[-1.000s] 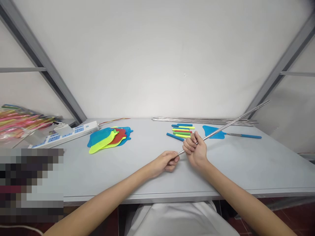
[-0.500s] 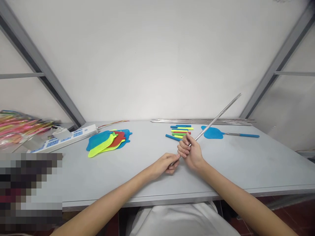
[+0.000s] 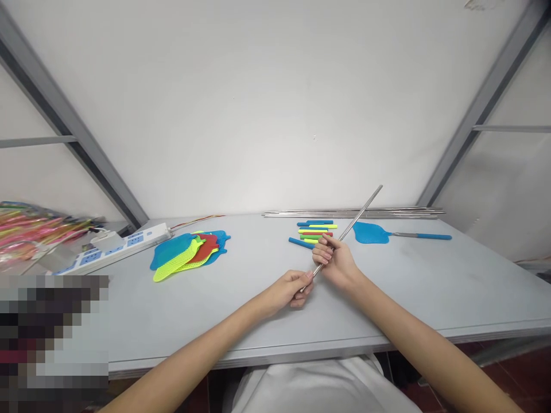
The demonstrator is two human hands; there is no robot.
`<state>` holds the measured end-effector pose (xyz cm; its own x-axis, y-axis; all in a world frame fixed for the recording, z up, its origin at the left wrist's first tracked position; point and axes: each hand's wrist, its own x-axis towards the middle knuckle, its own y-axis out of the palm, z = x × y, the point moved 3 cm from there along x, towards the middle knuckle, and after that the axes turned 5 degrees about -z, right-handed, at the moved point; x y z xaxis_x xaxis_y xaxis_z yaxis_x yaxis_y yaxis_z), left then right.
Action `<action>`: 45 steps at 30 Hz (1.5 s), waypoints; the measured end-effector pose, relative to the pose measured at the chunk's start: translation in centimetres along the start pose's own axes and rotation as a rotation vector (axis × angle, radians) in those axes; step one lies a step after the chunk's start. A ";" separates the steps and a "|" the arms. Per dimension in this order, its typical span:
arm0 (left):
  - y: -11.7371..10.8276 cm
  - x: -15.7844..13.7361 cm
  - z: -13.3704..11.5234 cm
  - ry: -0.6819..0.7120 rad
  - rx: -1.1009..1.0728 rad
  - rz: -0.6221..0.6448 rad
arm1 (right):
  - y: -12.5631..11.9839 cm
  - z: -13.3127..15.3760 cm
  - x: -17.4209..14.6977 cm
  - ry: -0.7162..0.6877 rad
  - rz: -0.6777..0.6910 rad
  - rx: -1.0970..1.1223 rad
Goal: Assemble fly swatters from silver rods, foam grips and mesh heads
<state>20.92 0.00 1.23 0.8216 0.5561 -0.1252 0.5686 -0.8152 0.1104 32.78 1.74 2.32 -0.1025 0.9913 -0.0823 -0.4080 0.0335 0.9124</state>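
Head view: we hold one thin metal rod in both hands, aslant, its far end up and to the right, its near end down by us. Our left hand is clamped on the near end, thumb laid over it, with the tip poking just past the thumb. Our right hand has its fingers curled round the rod a little higher, and a short stretch of metal shows between the two grips. We cannot tell whether the left knuckles touch the tabletop. Beyond the right hand, and near it, lie coloured grips; a blue swatter with its handle lies farther right. More metal rods lie along the back, close to the wall, and the held rod's upper part crosses before them in our sight. Swatter heads overlap well to the left, with a power strip past them. Our forearms come in over the front edge; grey surface stretches between the left hand and the swatter heads, and to the right of our right forearm.
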 end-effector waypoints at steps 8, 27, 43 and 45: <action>0.2 -0.1 -0.5 -0.034 0.031 -0.029 | -1.2 2.1 0.8 0.116 -0.042 0.131; -0.2 0.1 0.0 -0.056 -0.008 -0.057 | -1.2 4.6 0.8 -0.125 -0.053 0.075; -0.1 -0.2 0.3 0.017 -0.048 -0.068 | -0.9 3.9 0.1 -0.168 -0.031 -0.046; -0.1 -0.3 0.3 0.028 -0.044 -0.066 | -0.9 3.8 0.0 -0.175 -0.030 -0.054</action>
<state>20.64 -0.14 1.01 0.7826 0.6135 -0.1060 0.6225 -0.7688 0.1461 36.60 2.19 3.06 0.0678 0.9971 -0.0336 -0.4572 0.0610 0.8873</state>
